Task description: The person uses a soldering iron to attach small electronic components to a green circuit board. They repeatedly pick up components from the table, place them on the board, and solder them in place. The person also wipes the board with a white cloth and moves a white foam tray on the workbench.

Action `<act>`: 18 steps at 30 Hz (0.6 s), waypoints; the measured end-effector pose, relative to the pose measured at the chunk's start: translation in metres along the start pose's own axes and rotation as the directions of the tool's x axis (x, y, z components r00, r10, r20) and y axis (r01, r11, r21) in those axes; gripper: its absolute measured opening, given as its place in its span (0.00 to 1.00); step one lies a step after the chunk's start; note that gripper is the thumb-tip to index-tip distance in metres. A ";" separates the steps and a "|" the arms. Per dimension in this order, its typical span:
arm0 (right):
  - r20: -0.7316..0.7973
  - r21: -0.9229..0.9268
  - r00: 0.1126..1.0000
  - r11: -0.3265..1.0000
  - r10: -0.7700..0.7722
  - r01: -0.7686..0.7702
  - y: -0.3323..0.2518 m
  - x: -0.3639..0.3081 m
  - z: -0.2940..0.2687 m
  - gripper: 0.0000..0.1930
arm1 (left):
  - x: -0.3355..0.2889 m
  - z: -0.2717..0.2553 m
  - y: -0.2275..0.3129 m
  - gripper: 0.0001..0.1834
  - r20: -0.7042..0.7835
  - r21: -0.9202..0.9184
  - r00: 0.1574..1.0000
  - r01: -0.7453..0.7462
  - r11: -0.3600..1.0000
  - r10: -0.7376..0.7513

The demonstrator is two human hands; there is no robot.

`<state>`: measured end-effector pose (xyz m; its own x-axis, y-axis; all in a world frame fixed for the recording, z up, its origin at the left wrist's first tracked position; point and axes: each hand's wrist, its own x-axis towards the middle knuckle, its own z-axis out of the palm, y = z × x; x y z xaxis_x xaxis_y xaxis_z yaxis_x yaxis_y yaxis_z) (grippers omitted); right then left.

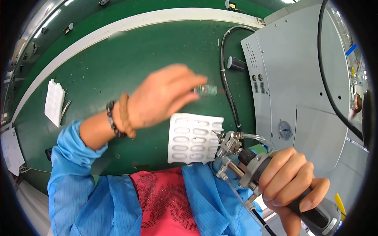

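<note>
My left hand (163,94) is raised over the green bench, blurred by motion, with thumb and fingertips pinched on a small green circuit board (208,90). The board is smeared too, and its details do not show. At the lower right my right hand (289,181) wraps round the grip of a grey and black handheld power tool (254,173). Its metal head carries clear hoses, and its thin tip points at the right edge of a white molded tray (191,139). Oval hollows run in rows across that tray, which lies near my body.
A grey metal machine cabinet (297,94) with a round gauge stands on the right. A thick black cable (223,67) curves along the bench beside it, near a dark cylinder (236,63). Another white tray (54,102) and tweezers (66,108) lie at the left.
</note>
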<state>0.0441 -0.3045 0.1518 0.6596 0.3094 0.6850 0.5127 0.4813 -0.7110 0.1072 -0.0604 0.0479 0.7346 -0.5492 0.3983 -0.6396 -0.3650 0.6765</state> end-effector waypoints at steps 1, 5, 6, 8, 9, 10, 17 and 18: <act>0.000 0.000 1.000 1.000 -0.008 0.008 -0.001 0.000 0.003 0.27 | -0.014 0.007 0.008 0.18 -0.010 -0.036 1.000 0.001 0.999 -0.002; -0.109 -0.022 0.992 0.997 -0.069 0.067 -0.001 -0.003 0.009 0.24 | -0.044 0.028 0.024 0.18 -0.025 -0.108 1.000 -0.005 0.994 0.003; -0.101 -0.026 0.993 0.998 -0.062 0.060 -0.002 -0.002 0.011 0.25 | -0.047 0.033 0.025 0.19 -0.030 -0.116 0.999 -0.018 0.993 0.015; -0.088 -0.032 0.995 0.998 -0.047 0.045 -0.003 0.001 0.013 0.25 | -0.056 0.042 0.025 0.20 -0.034 -0.109 0.999 0.012 0.994 -0.016; -0.084 -0.024 0.995 0.999 -0.046 0.044 -0.001 0.003 0.014 0.25 | -0.059 0.045 0.025 0.20 -0.035 -0.106 0.999 0.029 0.994 -0.033; -0.080 -0.016 0.996 0.999 -0.044 0.043 0.002 0.006 0.016 0.25 | -0.062 0.048 0.025 0.20 -0.053 -0.110 0.997 0.057 0.992 -0.063; -0.029 -0.024 0.999 0.999 0.041 -0.042 0.024 0.022 0.028 0.26 | -0.070 0.053 0.026 0.20 -0.183 -0.152 0.971 0.127 0.980 -0.154; -0.026 -0.021 0.999 0.999 0.041 -0.042 0.029 0.024 0.030 0.26 | -0.071 0.052 0.026 0.19 -0.197 -0.166 0.966 0.139 0.976 -0.171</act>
<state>0.0582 -0.2588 0.1518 0.6939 0.3077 0.6510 0.4964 0.4506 -0.7420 0.0270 -0.0703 0.0048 0.8629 -0.3203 0.3910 -0.4852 -0.3081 0.8184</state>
